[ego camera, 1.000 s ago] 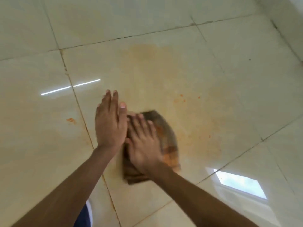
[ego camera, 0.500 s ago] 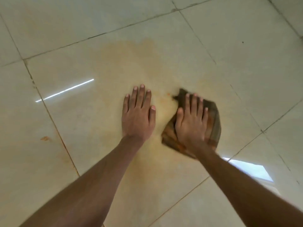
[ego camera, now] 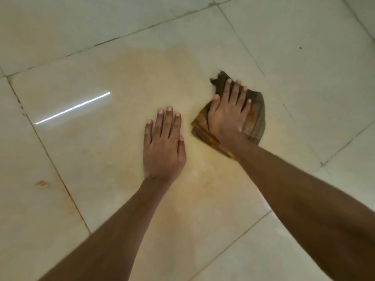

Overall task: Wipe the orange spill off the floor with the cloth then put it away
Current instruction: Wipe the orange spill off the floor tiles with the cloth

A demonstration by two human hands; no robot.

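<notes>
A brown folded cloth, stained orange along its edges, lies on the pale tiled floor right of centre. My right hand presses flat on top of it, fingers spread, covering its middle. My left hand rests flat on the bare tile just left of the cloth, fingers apart, holding nothing. A thin, smeared orange film covers most of the large centre tile around and beyond both hands. A small orange spot sits on the tile to the left.
Dark grout lines cross the floor between the large glossy tiles. A bright streak of reflected light lies on the tile at left. A small dark speck marks the far right tile.
My right hand has pushed the cloth away from me and to the right, from beside the left hand out across the tile. The left hand has shifted slightly but remains flat on the floor.
</notes>
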